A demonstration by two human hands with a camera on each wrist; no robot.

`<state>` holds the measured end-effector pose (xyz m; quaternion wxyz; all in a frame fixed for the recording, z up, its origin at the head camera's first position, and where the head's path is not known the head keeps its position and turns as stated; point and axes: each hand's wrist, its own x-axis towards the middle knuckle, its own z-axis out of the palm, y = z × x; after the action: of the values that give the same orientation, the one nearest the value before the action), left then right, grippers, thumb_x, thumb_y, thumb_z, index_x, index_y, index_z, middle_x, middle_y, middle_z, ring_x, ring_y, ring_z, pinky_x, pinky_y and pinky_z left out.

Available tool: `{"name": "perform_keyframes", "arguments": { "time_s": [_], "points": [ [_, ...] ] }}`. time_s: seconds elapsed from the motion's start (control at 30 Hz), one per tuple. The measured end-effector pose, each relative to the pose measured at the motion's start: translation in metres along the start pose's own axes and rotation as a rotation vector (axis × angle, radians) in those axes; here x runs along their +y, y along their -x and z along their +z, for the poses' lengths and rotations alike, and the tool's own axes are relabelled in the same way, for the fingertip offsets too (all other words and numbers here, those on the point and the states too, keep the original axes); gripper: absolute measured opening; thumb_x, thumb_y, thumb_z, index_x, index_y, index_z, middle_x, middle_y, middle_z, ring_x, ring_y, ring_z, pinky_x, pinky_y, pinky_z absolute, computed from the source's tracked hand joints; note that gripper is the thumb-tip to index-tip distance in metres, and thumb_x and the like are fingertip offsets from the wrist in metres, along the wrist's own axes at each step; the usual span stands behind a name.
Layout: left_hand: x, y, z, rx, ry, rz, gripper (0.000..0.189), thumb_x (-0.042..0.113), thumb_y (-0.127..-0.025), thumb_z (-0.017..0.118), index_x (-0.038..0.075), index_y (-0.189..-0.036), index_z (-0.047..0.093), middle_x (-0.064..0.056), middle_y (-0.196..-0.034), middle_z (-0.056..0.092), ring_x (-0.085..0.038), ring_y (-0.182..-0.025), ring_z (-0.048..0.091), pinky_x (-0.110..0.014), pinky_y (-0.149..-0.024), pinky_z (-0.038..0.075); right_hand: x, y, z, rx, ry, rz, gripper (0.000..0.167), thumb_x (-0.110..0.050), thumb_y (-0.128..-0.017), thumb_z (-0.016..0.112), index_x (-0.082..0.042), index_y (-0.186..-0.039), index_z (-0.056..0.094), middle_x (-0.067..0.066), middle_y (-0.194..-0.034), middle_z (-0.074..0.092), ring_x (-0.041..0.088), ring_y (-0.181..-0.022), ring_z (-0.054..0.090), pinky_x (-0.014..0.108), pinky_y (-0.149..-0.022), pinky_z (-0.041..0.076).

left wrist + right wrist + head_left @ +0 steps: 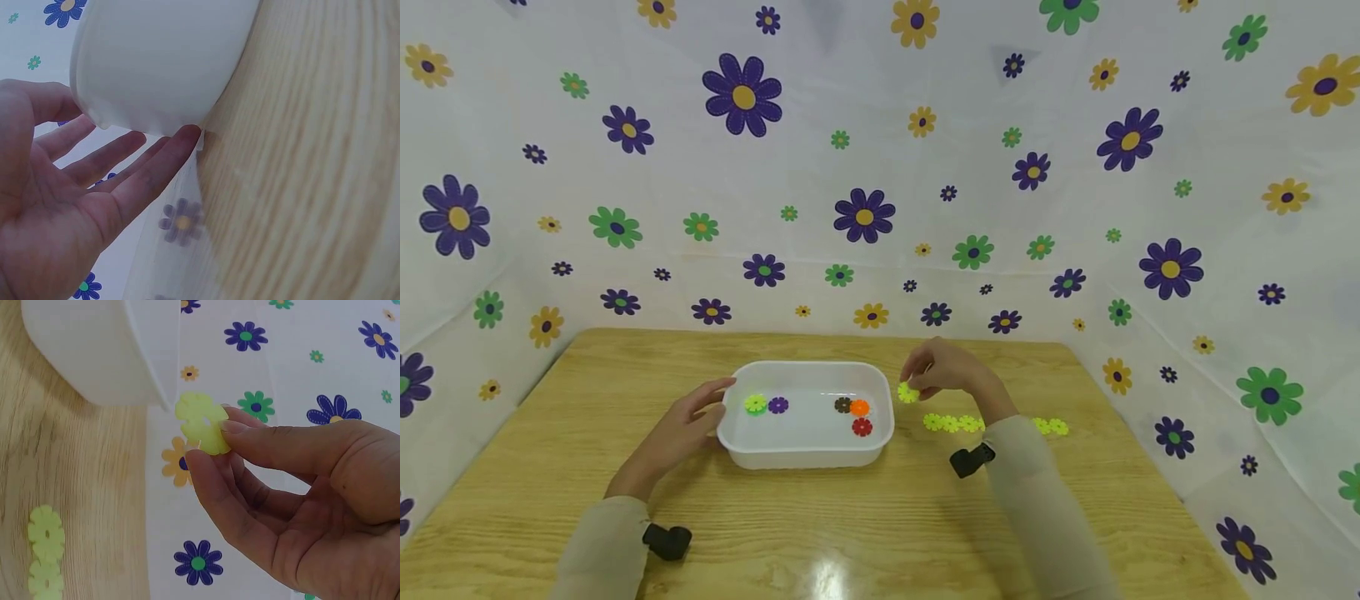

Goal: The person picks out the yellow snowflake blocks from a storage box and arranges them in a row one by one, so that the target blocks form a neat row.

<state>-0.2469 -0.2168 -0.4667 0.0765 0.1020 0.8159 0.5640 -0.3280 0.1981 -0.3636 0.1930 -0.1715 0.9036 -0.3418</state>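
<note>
At the left end of a white plastic tub [805, 457], my left hand [688, 421] touches the rim and outer wall with extended fingers. The left wrist view shows those fingertips [187, 134] against the tub's side. My right hand [943, 367] pinches a yellow-green flower-shaped disc [203, 422] between thumb and fingers, just off the tub's right end. In the tub lie a yellow-green disc [756, 402] overlapping a green one, a purple disc [778, 405], a brown disc [843, 405], an orange disc [860, 408] and a red disc [862, 427].
A row of yellow-green flower discs [951, 424] lies on the wooden table [760, 533] right of the tub, partly hidden by my right forearm. More discs [1058, 427] of the row show beyond it. A flower-patterned sheet [880, 167] surrounds the table's back and sides.
</note>
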Motion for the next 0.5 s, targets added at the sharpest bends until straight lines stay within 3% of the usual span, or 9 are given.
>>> {"name": "perform_keyframes", "arguments": {
  "time_s": [0.5],
  "points": [
    [-0.001, 0.0, 0.0, 0.005, -0.027, -0.01, 0.056, 0.025, -0.111, 0.045, 0.016, -0.164, 0.027, -0.03, -0.166, 0.026, -0.057, -0.147, 0.037, -0.054, -0.102, 0.057, 0.063, 0.044, -0.046, 0.106, -0.003, 0.095, 0.019, -0.004, -0.099, 0.063, 0.007, -0.113, 0.07, 0.021, -0.106, 0.071, 0.019, -0.082, 0.071, 0.04, -0.085, 0.065]
  ]
}}
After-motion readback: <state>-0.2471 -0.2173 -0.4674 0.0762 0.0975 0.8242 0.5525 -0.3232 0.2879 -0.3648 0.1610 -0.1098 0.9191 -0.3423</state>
